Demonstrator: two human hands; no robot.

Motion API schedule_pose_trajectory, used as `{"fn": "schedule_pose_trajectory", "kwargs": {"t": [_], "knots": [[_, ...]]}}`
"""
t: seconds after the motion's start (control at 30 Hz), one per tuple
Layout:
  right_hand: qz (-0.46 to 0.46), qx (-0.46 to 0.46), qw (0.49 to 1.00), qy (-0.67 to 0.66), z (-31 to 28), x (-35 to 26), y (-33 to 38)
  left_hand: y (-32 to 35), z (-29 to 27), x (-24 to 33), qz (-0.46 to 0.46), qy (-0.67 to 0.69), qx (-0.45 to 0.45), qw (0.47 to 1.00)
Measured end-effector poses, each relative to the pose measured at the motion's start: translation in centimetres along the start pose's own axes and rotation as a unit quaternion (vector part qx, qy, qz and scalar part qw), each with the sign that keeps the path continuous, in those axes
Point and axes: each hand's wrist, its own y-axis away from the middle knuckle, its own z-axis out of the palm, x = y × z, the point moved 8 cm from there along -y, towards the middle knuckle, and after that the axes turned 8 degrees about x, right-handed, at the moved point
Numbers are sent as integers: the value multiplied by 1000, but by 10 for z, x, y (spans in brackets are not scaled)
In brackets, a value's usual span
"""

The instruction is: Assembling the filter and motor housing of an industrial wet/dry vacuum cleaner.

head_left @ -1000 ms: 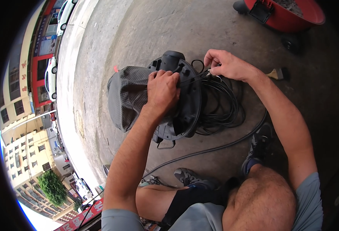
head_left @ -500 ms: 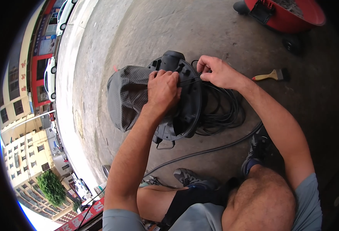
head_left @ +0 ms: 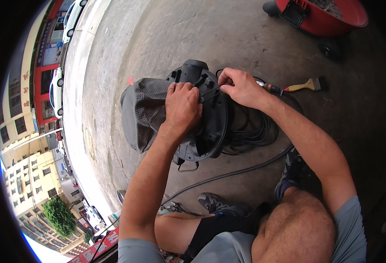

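Note:
A round black vacuum cleaner head (head_left: 215, 120) lies on its side on the ground, with a grey cloth filter bag (head_left: 136, 116) over its left part. My left hand (head_left: 183, 106) is closed on the bag's edge where it meets the black rim. Just right of it, my right hand (head_left: 242, 89) pinches a thin dark drawstring (head_left: 210, 93) between thumb and fingers. The string runs from the bag toward that hand. The left fingertips and the bag edge under them are partly hidden.
Coiled black cable (head_left: 256, 131) lies right of the vacuum head. Beyond my right forearm are a metal-tipped tool (head_left: 269, 87) on a hose and a paintbrush (head_left: 307, 84). A red drum (head_left: 329, 19) with grey debris stands at the far right. A hose (head_left: 228, 174) crosses before my shoes.
My right hand has moved slightly left, closer to the bag, still pinching the string. The metal-tipped tool has come into view beside my right forearm. My left hand stays on the bag.

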Motion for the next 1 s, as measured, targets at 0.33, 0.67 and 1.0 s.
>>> {"fn": "schedule_pose_trajectory", "kwargs": {"t": [0.33,0.67,1.0], "knots": [[23,-3,1000,18,-1,-3,4,-2,-5,-1,-17,35,2,999],[15,17,1000,-8,-4,2,2,-11,2,-13,-62,124,-68,988],[9,26,1000,-7,-6,3,2,-5,-1,0,1,43,10,999]]}}
